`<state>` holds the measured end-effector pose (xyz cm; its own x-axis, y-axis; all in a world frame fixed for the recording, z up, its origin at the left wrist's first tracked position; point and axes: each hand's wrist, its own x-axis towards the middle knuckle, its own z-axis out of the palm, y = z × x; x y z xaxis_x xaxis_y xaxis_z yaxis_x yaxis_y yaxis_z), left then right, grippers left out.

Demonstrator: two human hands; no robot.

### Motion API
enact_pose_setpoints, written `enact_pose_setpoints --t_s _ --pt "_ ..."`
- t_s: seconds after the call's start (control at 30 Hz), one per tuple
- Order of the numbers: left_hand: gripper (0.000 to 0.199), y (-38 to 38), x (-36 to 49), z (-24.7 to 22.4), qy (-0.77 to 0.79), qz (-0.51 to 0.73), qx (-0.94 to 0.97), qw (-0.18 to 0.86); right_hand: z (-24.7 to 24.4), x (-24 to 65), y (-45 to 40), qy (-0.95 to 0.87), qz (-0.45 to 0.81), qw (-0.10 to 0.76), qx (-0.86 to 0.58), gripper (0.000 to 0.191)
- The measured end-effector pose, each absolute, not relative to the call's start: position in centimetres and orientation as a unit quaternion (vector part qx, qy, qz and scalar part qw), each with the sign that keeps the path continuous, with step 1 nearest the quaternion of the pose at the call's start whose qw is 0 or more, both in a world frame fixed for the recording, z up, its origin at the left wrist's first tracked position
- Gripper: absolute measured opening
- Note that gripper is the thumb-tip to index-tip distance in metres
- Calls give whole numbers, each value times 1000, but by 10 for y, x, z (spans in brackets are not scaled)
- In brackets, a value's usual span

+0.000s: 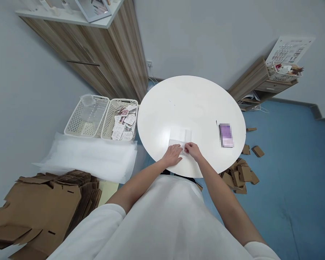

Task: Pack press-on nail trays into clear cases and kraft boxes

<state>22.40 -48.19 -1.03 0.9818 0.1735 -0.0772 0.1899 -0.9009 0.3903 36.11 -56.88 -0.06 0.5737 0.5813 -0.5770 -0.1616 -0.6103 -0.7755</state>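
Observation:
On the near part of a round white table (189, 104) lies a thin, translucent white wrapping sheet (180, 135), partly folded over. My left hand (172, 155) rests flat on its near left part, fingers stretched out. At the right side of the sheet my right hand (193, 149) is closed, thumb and fingers pinching its edge. Whether anything lies inside the folded part is hidden by the hands. To the right on the table is a purple, pixelated phone-like item (226, 135).
Left of the table stand two white baskets, one holding clear plastic (92, 108), one printed cards (124, 124). White foam-like sheets (92, 155) and flattened cardboard boxes (40, 206) lie nearer. Small folded boxes (239, 175) are heaped on the floor at right. Wooden cabinets (97, 54) stand behind.

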Motion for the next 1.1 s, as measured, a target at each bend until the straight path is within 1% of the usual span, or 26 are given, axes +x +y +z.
enact_pose_setpoints --t_s 0.13,0.23,0.33,0.4,0.47,0.57,0.7,0.73,0.77,0.9,1.03,1.1 --pt "57 -485 222 -8 58 -15 979 197 -3 362 -567 -143 433 400 -795 12" --pt "54 -488 222 -11 49 -30 981 186 -4 362 -574 -170 399 367 -823 16" --pt "50 -487 220 -15 41 -34 983 177 -4 359 -589 -254 274 284 -883 29" --pt "52 -487 219 -15 37 -36 983 175 -5 355 -599 -322 223 228 -891 41" --pt "53 -486 217 -14 41 -41 982 179 -7 352 -604 -376 233 180 -879 51" --pt "52 -485 209 -13 109 -42 973 198 -10 347 -601 -401 257 134 -869 54" --pt "63 -483 190 -21 380 -54 887 255 -14 341 -592 -400 266 135 -867 54" --pt "66 -483 186 -23 427 -59 859 275 -15 339 -591 -401 269 139 -865 54" --pt "69 -482 183 -27 453 -62 839 296 -16 336 -590 -401 271 144 -863 54" --pt "74 -476 179 -36 472 -42 804 360 -18 325 -590 -396 285 157 -859 56" --pt "71 -463 181 -35 522 -43 739 423 -18 317 -593 -417 293 167 -844 55" --pt "64 -456 180 -32 525 -58 705 473 -18 315 -593 -418 295 172 -842 54"
